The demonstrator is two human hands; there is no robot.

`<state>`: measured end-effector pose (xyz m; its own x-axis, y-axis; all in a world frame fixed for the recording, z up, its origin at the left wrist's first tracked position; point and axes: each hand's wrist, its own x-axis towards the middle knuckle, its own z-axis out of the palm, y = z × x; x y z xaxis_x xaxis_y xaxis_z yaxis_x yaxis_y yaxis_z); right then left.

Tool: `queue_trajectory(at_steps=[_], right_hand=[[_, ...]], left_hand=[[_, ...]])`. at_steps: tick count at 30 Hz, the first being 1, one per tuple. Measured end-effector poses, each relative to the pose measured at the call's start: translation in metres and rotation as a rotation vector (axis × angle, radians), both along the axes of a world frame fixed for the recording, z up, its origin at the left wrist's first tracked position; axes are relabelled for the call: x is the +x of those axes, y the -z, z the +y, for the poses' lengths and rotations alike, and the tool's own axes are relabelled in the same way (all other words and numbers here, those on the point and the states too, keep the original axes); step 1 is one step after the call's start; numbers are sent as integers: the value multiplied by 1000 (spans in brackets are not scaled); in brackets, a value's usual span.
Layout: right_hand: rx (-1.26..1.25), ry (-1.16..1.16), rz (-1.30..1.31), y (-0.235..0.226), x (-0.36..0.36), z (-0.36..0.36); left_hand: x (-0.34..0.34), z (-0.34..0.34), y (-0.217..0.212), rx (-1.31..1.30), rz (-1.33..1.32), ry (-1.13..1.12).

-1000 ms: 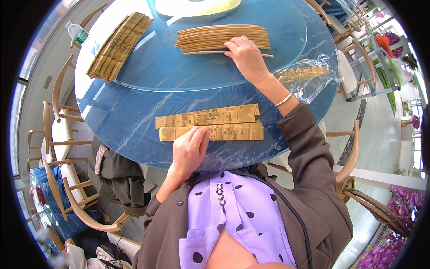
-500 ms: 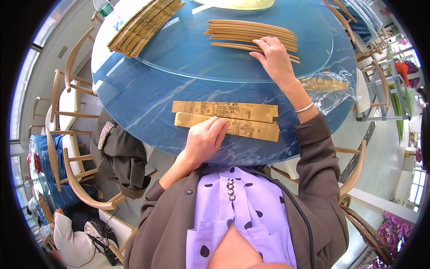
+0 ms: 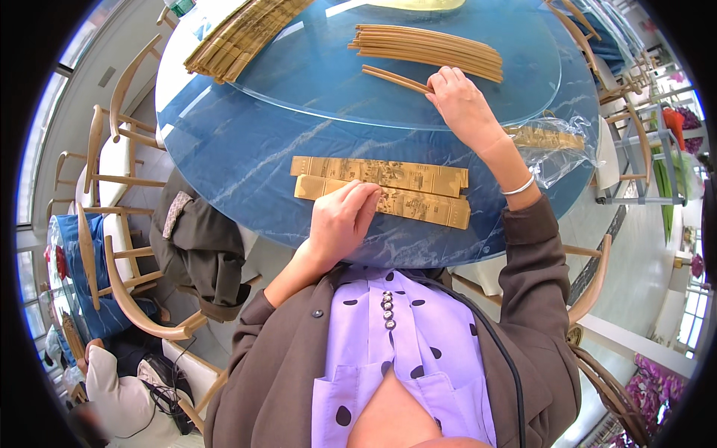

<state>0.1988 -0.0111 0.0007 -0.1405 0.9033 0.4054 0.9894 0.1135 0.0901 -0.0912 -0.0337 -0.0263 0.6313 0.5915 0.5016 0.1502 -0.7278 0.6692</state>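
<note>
My right hand (image 3: 459,97) pinches the near end of a pair of wooden chopsticks (image 3: 396,78) over the glass turntable. Just beyond it, a row of matching chopsticks (image 3: 426,51) lies side by side. Two long gold printed paper sleeves lie nearly parallel near the table's front edge: a far sleeve (image 3: 418,176) and a near sleeve (image 3: 426,207). Over the middle of the near sleeve, my left hand (image 3: 340,224) is closed, thumb and fingers pressed together. It covers part of that sleeve, and whatever its fingertips hold is hidden.
A thick stack of gold sleeves (image 3: 239,37) sits at the far left on the round blue marbled table (image 3: 224,160). A clear plastic bag (image 3: 560,157) with gold sleeves lies at the right. Wooden chairs (image 3: 123,97) surround the table; a dark coat (image 3: 198,246) hangs at the left.
My right hand has taken hold of the chopstick pair and drawn it toward me, away from the row. My left hand stays closed over the near sleeve. The whole view has shifted slightly.
</note>
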Motion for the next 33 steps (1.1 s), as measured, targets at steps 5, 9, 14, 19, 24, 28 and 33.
queue_trajectory(at_steps=[5,9,14,19,24,28,33], right_hand=[[140,96,-320,12,0,-2],[166,84,-309,14,-1,-7],[212,44,365,-18,-18,-31],[287,-137,1444,-60,-28,-87],[450,-150,1633,-34,-17,-116],[452,-134,1635,-19,-14,-131],[578,-171,1575,-34,-24,-134]], left_hand=[[-1,2,-2,-75,-37,-24],[-1,4,-6,-124,-17,-71],[-2,5,-10,-124,-35,-70],[-4,2,-17,-230,1,-67],[18,10,-42,-38,178,147],[57,25,-41,257,273,302],[89,30,-23,397,497,389]])
